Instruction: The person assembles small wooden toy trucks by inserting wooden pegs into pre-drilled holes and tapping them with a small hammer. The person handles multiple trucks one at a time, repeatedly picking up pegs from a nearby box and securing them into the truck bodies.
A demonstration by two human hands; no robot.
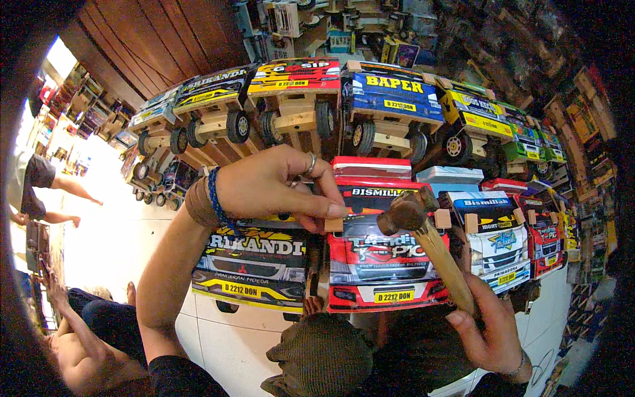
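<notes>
My left hand [268,185], with a ring and a blue braided bracelet, pinches a small wooden block [335,225] at the left edge of a red toy truck front [377,271]. In my right hand [493,327] is a hammer [436,255], gripped low on its wooden handle. Its rusty head is raised in front of the red truck's windscreen. A second small wooden block [442,218] sits at that truck's right edge. Beside it on the left, partly behind my left forearm, stands a black and yellow truck front [251,264].
A white truck front [493,241] and another red one [548,231] continue the row rightward. Behind, several wooden toy trucks with black wheels, including a blue one [390,92], are tilted up. Dark ribbed fabric [321,357] lies low in the middle. Another person [99,337] is at lower left.
</notes>
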